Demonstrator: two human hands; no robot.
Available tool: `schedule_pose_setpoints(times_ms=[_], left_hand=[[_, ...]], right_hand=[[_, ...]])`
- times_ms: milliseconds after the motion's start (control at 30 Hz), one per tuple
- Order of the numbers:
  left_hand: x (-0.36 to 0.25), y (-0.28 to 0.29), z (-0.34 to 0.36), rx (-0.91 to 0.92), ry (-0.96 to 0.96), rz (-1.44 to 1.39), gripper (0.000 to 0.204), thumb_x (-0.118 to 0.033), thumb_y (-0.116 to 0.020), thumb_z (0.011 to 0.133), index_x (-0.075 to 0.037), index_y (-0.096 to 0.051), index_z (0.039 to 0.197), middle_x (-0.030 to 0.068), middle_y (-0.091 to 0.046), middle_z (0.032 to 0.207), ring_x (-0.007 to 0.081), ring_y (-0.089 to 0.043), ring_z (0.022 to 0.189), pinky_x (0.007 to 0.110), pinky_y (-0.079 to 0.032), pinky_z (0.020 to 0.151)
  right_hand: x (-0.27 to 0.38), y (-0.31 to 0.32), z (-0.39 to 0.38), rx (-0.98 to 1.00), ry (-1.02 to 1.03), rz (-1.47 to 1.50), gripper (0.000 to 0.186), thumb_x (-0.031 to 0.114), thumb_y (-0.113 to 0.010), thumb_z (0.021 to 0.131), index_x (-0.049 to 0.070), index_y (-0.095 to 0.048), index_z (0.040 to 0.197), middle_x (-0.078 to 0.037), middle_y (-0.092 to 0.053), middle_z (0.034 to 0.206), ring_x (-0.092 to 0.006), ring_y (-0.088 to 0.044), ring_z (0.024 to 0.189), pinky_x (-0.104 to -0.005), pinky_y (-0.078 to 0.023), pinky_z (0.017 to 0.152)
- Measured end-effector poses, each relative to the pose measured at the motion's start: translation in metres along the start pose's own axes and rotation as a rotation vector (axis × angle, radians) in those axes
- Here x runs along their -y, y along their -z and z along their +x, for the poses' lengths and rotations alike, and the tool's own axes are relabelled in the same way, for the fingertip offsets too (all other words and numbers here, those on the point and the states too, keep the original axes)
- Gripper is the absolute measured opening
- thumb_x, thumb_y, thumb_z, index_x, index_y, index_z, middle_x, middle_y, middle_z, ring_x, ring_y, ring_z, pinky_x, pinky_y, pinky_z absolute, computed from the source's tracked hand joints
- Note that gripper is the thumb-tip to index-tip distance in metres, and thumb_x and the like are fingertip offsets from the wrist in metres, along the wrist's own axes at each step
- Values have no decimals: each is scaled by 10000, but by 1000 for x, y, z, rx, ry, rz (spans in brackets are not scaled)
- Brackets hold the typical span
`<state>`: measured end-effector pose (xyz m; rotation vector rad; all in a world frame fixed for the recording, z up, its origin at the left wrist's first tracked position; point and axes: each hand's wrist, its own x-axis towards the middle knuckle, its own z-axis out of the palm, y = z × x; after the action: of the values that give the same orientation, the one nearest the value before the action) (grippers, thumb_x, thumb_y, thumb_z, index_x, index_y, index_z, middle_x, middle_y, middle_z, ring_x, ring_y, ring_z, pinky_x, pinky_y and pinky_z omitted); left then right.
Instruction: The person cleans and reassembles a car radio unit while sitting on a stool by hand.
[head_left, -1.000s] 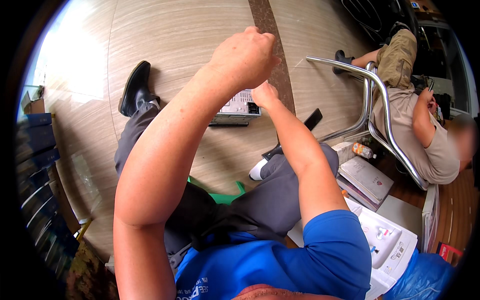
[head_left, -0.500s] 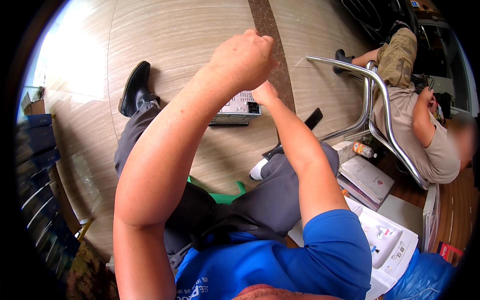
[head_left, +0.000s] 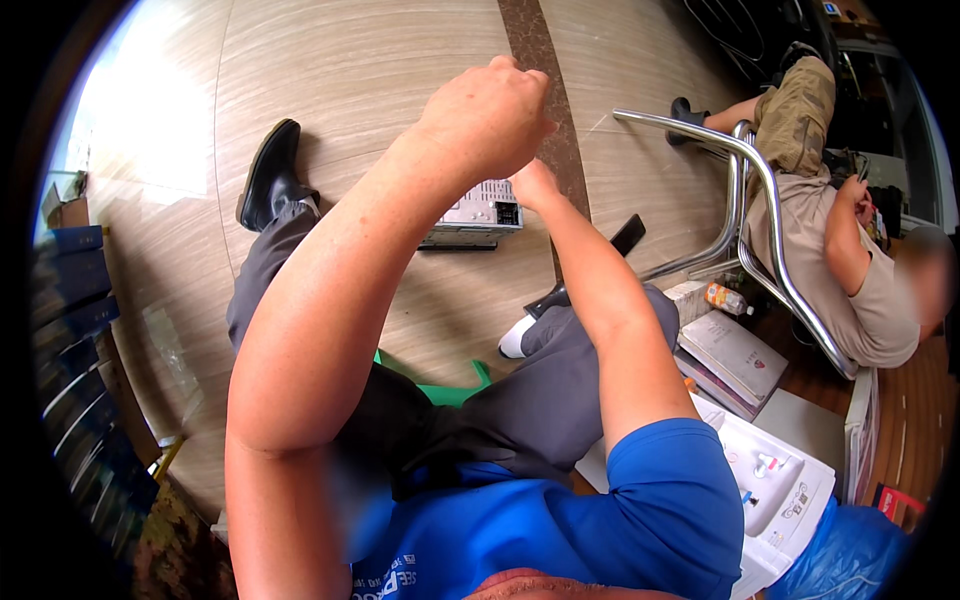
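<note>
My left hand [head_left: 488,117] is held up over the floor, closed in a fist with its back to me. Whatever is in its fingers, if anything, is hidden. Close below it is my right hand [head_left: 536,186], partly covered by the left wrist; its fingers are out of sight. Under both hands is a boxy, metal-cased electronic unit [head_left: 465,214], like a car radio, with slots and a black connector socket. My left forearm covers part of the unit. Whether either hand touches it, I cannot tell.
A green stool [head_left: 452,394] shows between my legs. Off to the right stands a chrome tube frame [head_left: 765,170], with a seated person [head_left: 820,240] beyond it. Books [head_left: 730,355], a bottle [head_left: 728,299] and a white basin-like unit [head_left: 770,480] lie nearer. Blue boxes [head_left: 75,275] line the left.
My right hand has shifted very slightly to the right. The left fist stays at nearly the same place above the metal-cased unit.
</note>
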<state>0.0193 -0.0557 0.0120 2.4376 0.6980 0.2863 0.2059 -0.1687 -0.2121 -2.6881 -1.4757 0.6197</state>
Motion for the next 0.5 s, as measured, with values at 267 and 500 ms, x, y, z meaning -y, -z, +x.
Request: schedule_pose_setpoints(times_ms=[267, 500], left_hand=[[1, -1, -1, -17, -14, 0, 394, -259, -651, 882, -4, -596, 1177, 198, -614, 1128, 356, -608, 1041, 422, -489, 902], [1, -3, -1, -18, -23, -2, 377, -258, -653, 881, -1, -602, 1153, 201, -615, 1106, 362, -612, 1022, 428, -493, 890]], right_hand=[[7, 6, -7, 7, 30, -60, 171, 148, -531, 880, 84, -661, 971, -153, -682, 1030, -337, -649, 977, -448, -519, 826], [13, 9, -10, 24, 44, -169, 202, 110, -486, 876, 34, -648, 969, -190, -672, 1049, -342, -648, 1011, -439, -529, 855]])
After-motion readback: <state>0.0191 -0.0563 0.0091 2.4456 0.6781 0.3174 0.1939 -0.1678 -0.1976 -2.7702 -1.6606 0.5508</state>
